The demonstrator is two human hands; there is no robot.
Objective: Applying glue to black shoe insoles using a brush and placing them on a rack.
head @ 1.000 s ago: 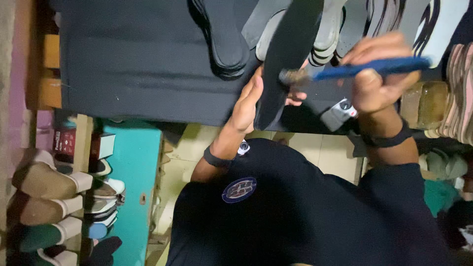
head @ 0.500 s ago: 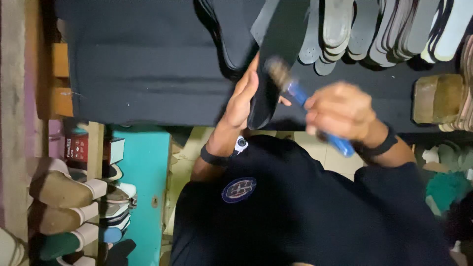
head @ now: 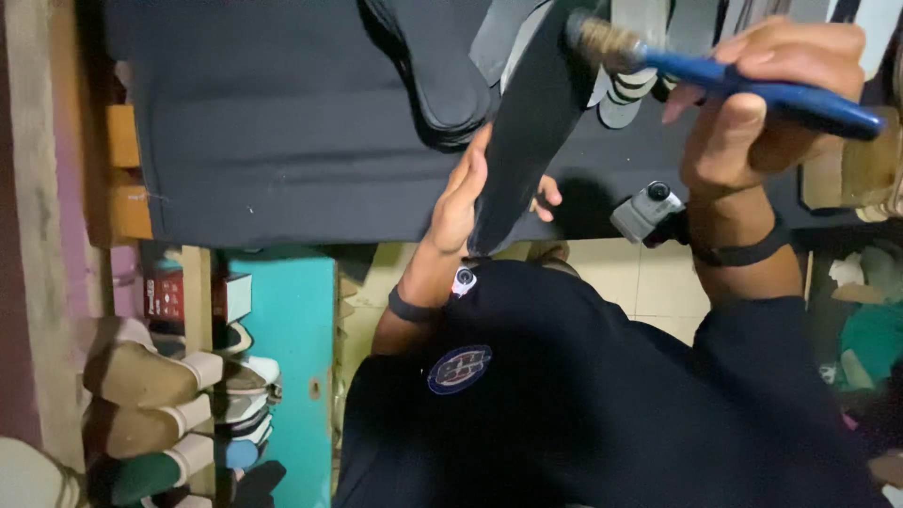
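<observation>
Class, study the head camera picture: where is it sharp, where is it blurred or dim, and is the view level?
Head view: it looks turned or tilted, with the shoes lying on their sides; light is dim, and the black work surface shows little detail; the brush in the right hand is slightly soft; the left hand holding the black sole reads fairly clear.

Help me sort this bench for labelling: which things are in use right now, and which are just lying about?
In use:
- black sole, held by left hand
- blue-handled brush, gripped by right hand

Lying about:
- stack of black soles on the black bench top
- shoes on the rack
- teal cabinet
</observation>
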